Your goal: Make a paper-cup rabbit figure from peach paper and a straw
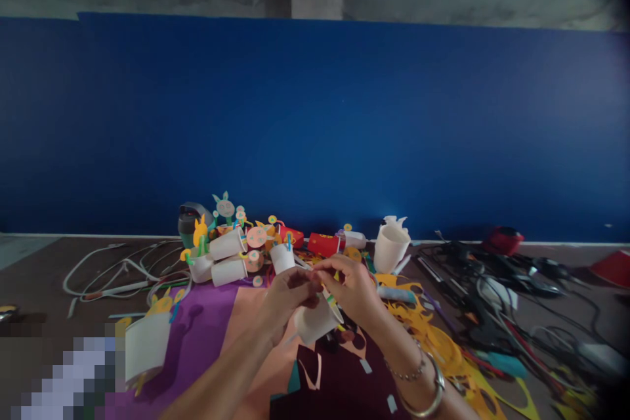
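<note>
My left hand (294,292) and my right hand (342,283) meet at the middle, their fingertips pinched together around something too small to make out. Just below the fingers a white paper cup (317,323) is tilted, with a bit of green and yellow at its rim. Whether the fingers grip the cup itself is hidden. Under my forearms lie sheets of purple paper (204,321), peach paper (246,348) and dark maroon paper (344,380).
Decorated white cups (227,244) and red cups (325,245) cluster behind the hands. A large white cup (391,249) stands right of them. Yellow paper scraps (438,341) and black cables (522,275) spread rightward; white cables (118,275) lie left. Another cup (146,348) is nearer left.
</note>
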A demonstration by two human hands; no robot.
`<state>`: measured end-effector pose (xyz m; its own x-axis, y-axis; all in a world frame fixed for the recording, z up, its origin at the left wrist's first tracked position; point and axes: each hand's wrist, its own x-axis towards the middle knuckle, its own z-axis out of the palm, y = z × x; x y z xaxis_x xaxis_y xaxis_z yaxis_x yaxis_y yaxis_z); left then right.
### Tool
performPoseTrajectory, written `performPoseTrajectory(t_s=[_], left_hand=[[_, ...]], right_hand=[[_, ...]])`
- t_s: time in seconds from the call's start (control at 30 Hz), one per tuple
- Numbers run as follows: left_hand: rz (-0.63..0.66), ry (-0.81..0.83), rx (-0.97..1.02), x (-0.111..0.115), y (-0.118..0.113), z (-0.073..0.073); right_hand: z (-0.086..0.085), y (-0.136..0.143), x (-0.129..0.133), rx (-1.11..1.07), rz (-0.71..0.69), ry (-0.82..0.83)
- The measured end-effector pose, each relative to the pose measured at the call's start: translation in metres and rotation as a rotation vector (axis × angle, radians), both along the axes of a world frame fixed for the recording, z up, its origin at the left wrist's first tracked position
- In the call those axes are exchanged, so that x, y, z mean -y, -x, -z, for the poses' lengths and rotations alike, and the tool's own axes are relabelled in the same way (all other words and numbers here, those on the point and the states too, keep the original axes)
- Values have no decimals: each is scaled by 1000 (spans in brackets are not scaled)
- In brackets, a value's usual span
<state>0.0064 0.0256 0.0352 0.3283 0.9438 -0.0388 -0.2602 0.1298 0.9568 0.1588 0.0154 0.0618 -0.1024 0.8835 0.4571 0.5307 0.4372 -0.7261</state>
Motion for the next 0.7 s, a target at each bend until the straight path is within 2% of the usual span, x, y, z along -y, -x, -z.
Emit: performPoseTrajectory(t_s=[0.27,0.4,0.47,0.57,0.63,0.7], left_hand=[[-53,-113,-165,0,-2,-1],[-106,-133,-157,0,-1,-1],[-154,-127,-95,-3,1,-1],[-255,-62,77,-11,5,2],[-360,13,210,-18,8,4],[-475,82,337,-24,10,6]], right_hand=[[2,3,1,-11,-45,-54],[0,2,4,14,-40,-145],[-6,0,7,-4,22,-234],[-14,-10,8,-84,202,-296],[-13,-23,3,-93,297,-223],[-5,-37,-5,13,283,-45]])
